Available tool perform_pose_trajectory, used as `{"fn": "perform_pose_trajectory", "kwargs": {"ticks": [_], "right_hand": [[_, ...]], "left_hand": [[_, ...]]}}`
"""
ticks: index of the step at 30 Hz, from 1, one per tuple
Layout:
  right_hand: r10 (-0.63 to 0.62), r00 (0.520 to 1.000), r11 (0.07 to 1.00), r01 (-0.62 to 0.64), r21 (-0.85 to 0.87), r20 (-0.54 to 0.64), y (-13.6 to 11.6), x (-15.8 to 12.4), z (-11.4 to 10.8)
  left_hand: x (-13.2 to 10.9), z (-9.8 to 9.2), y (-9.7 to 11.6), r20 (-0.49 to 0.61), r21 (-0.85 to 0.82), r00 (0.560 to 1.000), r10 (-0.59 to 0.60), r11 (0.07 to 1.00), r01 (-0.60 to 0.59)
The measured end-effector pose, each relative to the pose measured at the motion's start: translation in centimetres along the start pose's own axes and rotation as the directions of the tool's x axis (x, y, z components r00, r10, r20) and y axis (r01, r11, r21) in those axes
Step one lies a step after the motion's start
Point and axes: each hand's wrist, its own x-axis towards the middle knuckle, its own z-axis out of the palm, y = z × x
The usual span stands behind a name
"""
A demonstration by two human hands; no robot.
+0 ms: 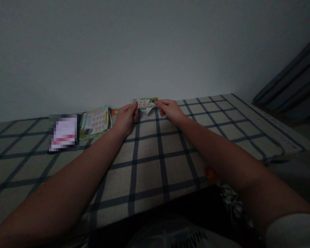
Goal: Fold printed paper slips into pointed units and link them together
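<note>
A folded piece of printed paper (146,103) is stretched between my two hands above the far part of the table. It has a flat band along the top and a triangular point hanging down in the middle. My left hand (126,118) pinches its left end, thumb on top. At its right end, my right hand (169,109) grips it between thumb and fingers. Left of my left hand lies a stack of printed sheets (95,121) with rows of small figures and green edges. An orange printed piece (114,112) shows partly behind my left hand.
A dark-edged phone-like object (64,132) with a blurred bright face lies at the left. The checked cloth (147,158) covers the table, which meets a plain wall (144,48). A grey curtain (294,75) hangs at the right. Something orange (211,174) shows by the near edge.
</note>
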Motion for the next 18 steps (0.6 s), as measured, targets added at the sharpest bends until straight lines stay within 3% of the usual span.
{"fn": "perform_pose_trajectory", "kwargs": {"ticks": [4,12,18], "right_hand": [[0.008,1.0,1.0,-0.008,0.026,-0.018,0.15,0.15,-0.17],[-0.021,1.0,1.0,0.021,0.01,-0.007,0.27,0.2,-0.4],[-0.002,0.998,1.0,0.001,0.016,0.062,0.06,-0.09,-0.27]], "left_hand": [[-0.11,-0.09,-0.07,0.012,0.019,0.999,0.04,0.999,-0.041],[-0.14,-0.18,0.22,-0.044,-0.03,0.998,-0.036,0.999,0.034],[-0.38,-0.09,0.14,-0.031,0.007,0.999,-0.03,1.0,0.03]]}}
